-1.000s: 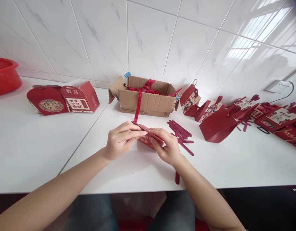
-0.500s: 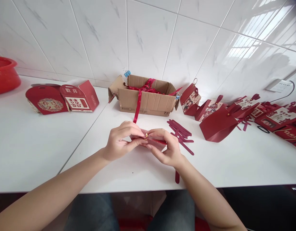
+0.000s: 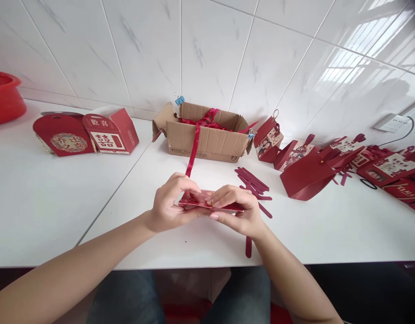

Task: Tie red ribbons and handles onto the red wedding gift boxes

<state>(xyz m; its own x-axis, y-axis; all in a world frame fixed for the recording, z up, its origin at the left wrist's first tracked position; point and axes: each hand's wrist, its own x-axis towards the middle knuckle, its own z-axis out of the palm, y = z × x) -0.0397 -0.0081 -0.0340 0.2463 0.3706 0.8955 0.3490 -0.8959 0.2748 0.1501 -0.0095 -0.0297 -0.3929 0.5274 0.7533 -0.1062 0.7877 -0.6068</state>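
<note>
A red paper gift box (image 3: 190,199) is held between my two hands above the front of the table, its top edge toward me. My left hand (image 3: 172,201) is closed around its left end, with the thumb below the edge. My right hand (image 3: 236,208) pinches the edge near the middle, where a small gold fitting shows beside the fingertips. The lower part of the box is hidden by the hands. Just behind my left hand hangs a red ribbon (image 3: 193,153). Several dark red strips (image 3: 253,181) lie to the right of my right hand.
A cardboard box (image 3: 204,146) of red ribbon stands at the wall, with blue binder clips on it. Finished-looking red gift boxes (image 3: 307,175) crowd the right side. Two more red boxes (image 3: 109,130) stand at left, near a red basin (image 3: 6,99). One strip (image 3: 248,247) lies near the front edge.
The gift box has tilted, so more of its far face shows. My right fingers have moved over the gold fitting, and both hands have come slightly lower.
</note>
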